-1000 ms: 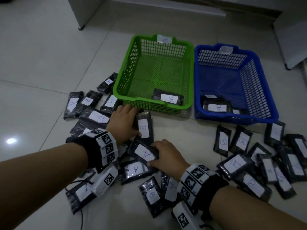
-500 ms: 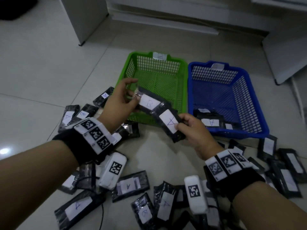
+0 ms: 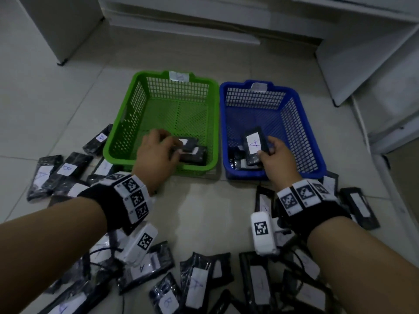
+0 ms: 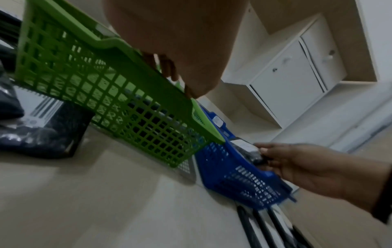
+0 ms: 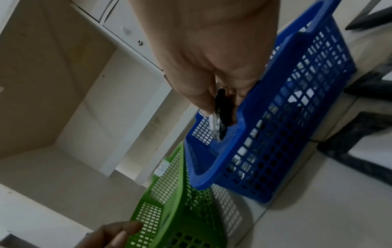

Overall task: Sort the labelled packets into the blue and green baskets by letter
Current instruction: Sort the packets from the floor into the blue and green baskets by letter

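Black crinkly packets look light, soft and slippery. Right hand (image 3: 277, 155) pinches the A packet (image 3: 255, 142) over the blue basket (image 3: 316, 159), frame centre-right; left hand (image 3: 156, 152) grips another packet (image 3: 189, 143) in the green basket (image 3: 118, 141). Best pinched at an end.

A bare strip of pale tiled floor (image 3: 204, 214) runs between the two forearms up to the near walls of the green plastic mesh basket (image 3: 122, 123) and the blue plastic mesh basket (image 3: 301, 123), which stand just beside each other. Black labelled packets (image 3: 195, 282) crowd the floor near, left and right. White cabinets (image 3: 362, 53) close off the far side.
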`<state>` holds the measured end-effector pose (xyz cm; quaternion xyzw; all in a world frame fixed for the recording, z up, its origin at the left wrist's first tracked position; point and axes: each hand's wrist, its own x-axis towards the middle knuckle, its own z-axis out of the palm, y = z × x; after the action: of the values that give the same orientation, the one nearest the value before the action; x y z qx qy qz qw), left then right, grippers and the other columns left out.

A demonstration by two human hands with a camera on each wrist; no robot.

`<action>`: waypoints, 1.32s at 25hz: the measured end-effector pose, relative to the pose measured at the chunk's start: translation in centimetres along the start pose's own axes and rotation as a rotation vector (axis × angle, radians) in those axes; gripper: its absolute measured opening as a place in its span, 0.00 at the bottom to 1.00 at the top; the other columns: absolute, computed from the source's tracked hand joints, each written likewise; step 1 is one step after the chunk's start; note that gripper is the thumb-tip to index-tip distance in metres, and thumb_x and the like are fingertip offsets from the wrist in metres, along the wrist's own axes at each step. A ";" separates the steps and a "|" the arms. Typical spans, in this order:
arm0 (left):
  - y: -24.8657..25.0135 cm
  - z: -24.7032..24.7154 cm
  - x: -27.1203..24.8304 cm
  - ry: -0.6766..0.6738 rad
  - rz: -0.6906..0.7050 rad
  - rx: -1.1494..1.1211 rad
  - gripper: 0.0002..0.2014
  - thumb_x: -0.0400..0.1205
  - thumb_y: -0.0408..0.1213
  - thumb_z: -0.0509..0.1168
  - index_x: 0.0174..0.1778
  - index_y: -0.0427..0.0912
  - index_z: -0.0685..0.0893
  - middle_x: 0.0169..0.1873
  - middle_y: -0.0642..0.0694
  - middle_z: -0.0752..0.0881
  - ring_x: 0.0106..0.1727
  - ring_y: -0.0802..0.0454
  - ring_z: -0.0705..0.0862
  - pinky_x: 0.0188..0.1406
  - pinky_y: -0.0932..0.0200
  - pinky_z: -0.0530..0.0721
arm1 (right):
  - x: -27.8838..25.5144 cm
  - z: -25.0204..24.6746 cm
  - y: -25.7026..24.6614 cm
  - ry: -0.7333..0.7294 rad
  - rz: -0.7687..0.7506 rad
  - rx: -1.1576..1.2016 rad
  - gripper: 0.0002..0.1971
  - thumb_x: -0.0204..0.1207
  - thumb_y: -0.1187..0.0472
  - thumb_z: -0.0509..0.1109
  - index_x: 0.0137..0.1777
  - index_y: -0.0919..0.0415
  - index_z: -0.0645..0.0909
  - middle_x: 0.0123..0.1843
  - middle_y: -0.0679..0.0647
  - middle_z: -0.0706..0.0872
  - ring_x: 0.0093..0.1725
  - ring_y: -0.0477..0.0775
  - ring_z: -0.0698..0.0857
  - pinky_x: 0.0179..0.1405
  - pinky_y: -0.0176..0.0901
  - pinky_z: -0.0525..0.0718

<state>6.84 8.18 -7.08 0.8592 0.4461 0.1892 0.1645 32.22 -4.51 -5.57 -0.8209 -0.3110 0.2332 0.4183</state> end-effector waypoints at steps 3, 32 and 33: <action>2.1 0.3 -2.0 -0.101 0.138 0.078 0.09 0.77 0.50 0.67 0.48 0.51 0.85 0.49 0.47 0.82 0.54 0.43 0.80 0.48 0.51 0.72 | -0.3 -1.1 1.0 -0.071 -0.058 -0.289 0.25 0.78 0.65 0.65 0.76 0.58 0.71 0.69 0.62 0.80 0.65 0.61 0.81 0.69 0.48 0.78; 17.7 11.2 -8.9 -0.419 -0.250 -0.322 0.11 0.77 0.46 0.68 0.47 0.43 0.79 0.45 0.47 0.80 0.48 0.48 0.82 0.45 0.58 0.78 | -0.6 -9.9 11.0 -0.664 -0.600 -1.022 0.20 0.76 0.64 0.64 0.68 0.55 0.73 0.72 0.56 0.72 0.61 0.61 0.71 0.58 0.51 0.72; 17.3 10.0 -9.1 -0.394 -0.229 -0.370 0.09 0.78 0.45 0.68 0.47 0.46 0.79 0.44 0.49 0.83 0.46 0.50 0.84 0.45 0.57 0.81 | -0.6 -9.8 10.3 -0.665 -0.625 -1.028 0.18 0.75 0.63 0.65 0.65 0.55 0.74 0.69 0.55 0.75 0.59 0.60 0.72 0.55 0.49 0.70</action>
<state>18.94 -9.97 -9.59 0.7787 0.4576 0.0771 0.4222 41.38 -14.96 -8.76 -0.6717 -0.7162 0.1640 -0.0946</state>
